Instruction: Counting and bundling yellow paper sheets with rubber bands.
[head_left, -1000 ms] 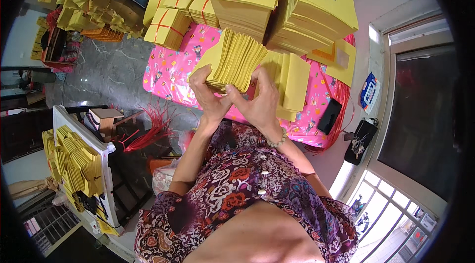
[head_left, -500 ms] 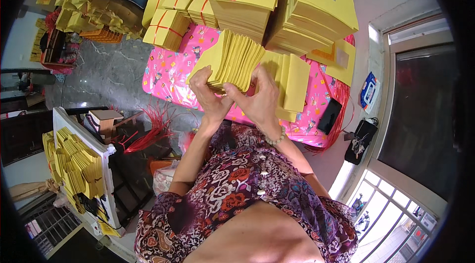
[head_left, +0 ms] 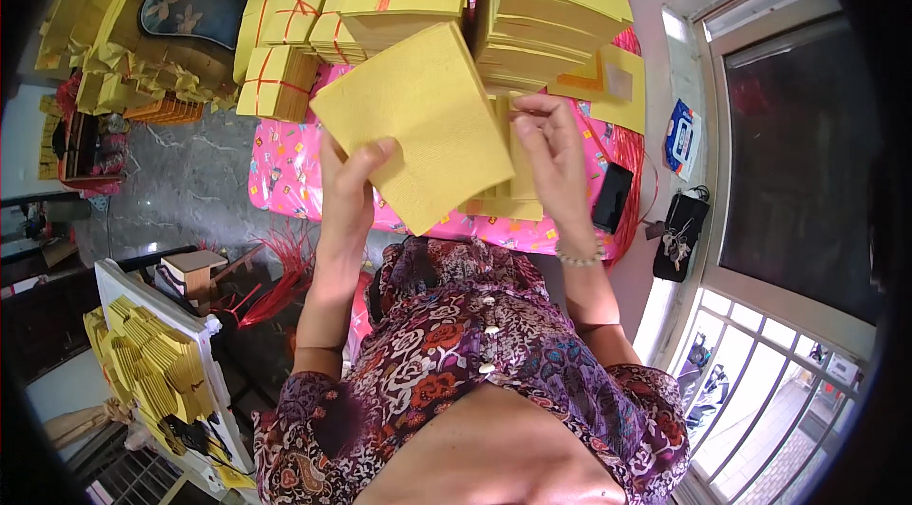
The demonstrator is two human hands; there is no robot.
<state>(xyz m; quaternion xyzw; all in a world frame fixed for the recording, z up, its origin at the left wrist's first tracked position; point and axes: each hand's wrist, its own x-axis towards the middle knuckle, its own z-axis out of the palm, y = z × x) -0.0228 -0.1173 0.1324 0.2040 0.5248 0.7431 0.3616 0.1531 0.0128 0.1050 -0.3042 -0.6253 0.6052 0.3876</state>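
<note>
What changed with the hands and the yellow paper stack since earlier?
The yellow paper stack turned from fanned edges to a broad face. The left hand holds it; the right hand let go and moved right. Phone and tied bundles stayed put.

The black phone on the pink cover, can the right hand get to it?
Probably yes. The right hand is just left of the black phone, and nothing seems to lie on top of it or between them. The left hand holds the yellow paper stack.
</note>
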